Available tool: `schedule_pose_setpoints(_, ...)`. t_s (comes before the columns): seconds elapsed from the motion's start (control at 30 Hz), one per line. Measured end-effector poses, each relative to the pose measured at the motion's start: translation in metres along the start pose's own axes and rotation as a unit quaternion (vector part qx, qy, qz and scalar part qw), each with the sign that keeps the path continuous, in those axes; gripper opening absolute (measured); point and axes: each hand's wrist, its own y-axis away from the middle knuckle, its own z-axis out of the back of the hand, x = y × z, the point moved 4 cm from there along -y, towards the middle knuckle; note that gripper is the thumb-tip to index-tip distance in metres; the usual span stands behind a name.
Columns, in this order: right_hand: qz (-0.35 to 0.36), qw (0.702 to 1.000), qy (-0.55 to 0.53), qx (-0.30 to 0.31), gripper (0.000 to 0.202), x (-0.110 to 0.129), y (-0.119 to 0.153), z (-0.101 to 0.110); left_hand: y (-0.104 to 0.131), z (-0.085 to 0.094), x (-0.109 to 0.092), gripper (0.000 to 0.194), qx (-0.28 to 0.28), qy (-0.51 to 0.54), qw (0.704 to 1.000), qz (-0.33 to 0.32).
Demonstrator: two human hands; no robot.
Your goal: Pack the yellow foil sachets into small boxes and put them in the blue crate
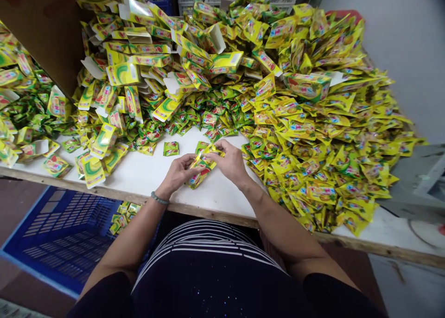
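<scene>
Over the white table, my left hand (180, 172) grips a small yellow and green carton (199, 173) with a red fruit print, its thumb across the front. My right hand (230, 160) pinches at the carton's upper end with thumb and fingers. Whether a yellow packet is also between those fingers, I cannot tell. Just behind the carton lies a green sachet (200, 146), partly hidden. Another green sachet (171, 148) lies flat on the table, left of it.
Open cartons (123, 73) are heaped at the back left, above loose green sachets (187, 118). A big pile of yellow packets (313, 146) covers the right side. Brown cardboard (45, 26) stands at left. Below the table edge (212, 213) is a blue crate (66, 234) with filled cartons nearby.
</scene>
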Motion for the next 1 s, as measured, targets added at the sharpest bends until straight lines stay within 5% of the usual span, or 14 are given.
schedule_pose_setpoints(0.33,0.087,0.996,0.005,0.027,0.021,0.007,0.012,-0.012,0.006,0.005,0.002,0.053,0.012,0.058,0.996,0.069)
schedule_pose_setpoints(0.5,0.020,0.994,-0.046,0.095,0.026,0.005,0.016,-0.018,0.007,0.007,0.004,0.054,-0.015,0.052,0.996,0.072)
schedule_pose_setpoints(0.6,-0.022,0.996,-0.056,0.068,0.028,0.004,0.016,-0.016,0.006,0.005,0.001,0.057,-0.028,0.044,0.997,0.056)
schedule_pose_setpoints(0.7,0.007,1.000,0.002,0.024,0.024,0.010,0.016,-0.017,0.005,0.005,0.000,0.055,-0.035,0.041,0.998,0.042)
schedule_pose_setpoints(0.87,-0.014,0.995,-0.065,0.072,0.030,0.003,0.015,-0.022,0.005,0.009,0.002,0.053,-0.053,0.053,0.996,0.037)
schedule_pose_setpoints(1.0,-0.009,0.997,-0.059,0.049,0.042,-0.004,0.012,-0.013,0.004,0.011,0.001,0.054,-0.049,0.058,0.997,0.025)
